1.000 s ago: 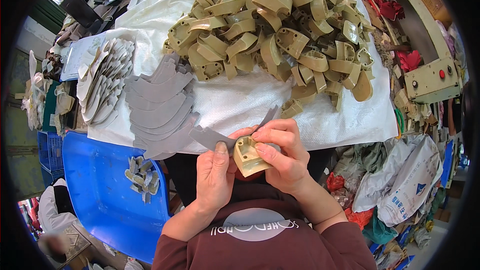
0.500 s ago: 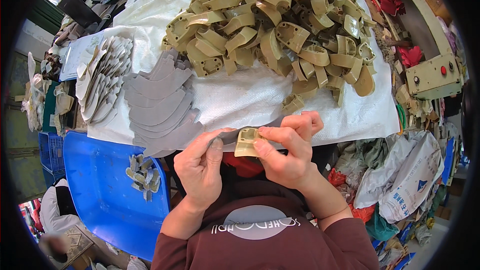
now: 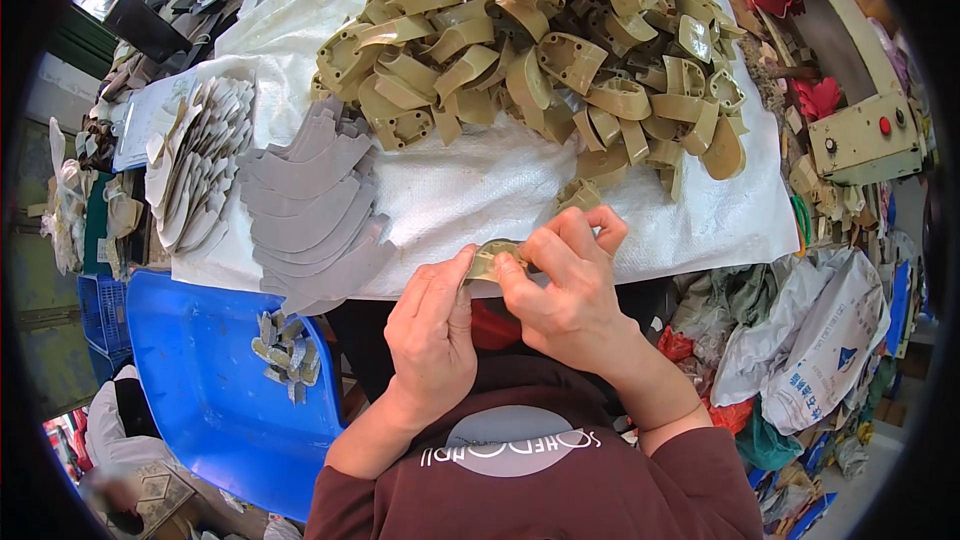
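Observation:
A small khaki plastic shoe heel [image 3: 483, 262] is held between my two hands, above the near edge of the table. My right hand [image 3: 572, 285] is closed on it, thumb and fingers pinching its right side. The extended fingers of my left hand [image 3: 432, 335] press together against the heel's left side. A dark grey strip shows along the heel's far edge, mostly hidden by the fingers. Beyond my hands lies a large heap of similar khaki heels [image 3: 540, 85]. Curved grey cover pieces [image 3: 310, 230] overlap in a fanned stack to the left.
White woven sheeting [image 3: 440, 200] covers the table. Another stack of pale curved pieces [image 3: 200, 160] lies far left. A blue tub [image 3: 200, 420] at lower left holds several grey-covered pieces [image 3: 288, 352]. A control box [image 3: 868, 140] stands at right, above crumpled plastic bags [image 3: 820, 340].
The heel has turned in my hands and the loose grey strip is now mostly out of sight. My left hand has moved right, its fingers straightened along the heel's side.

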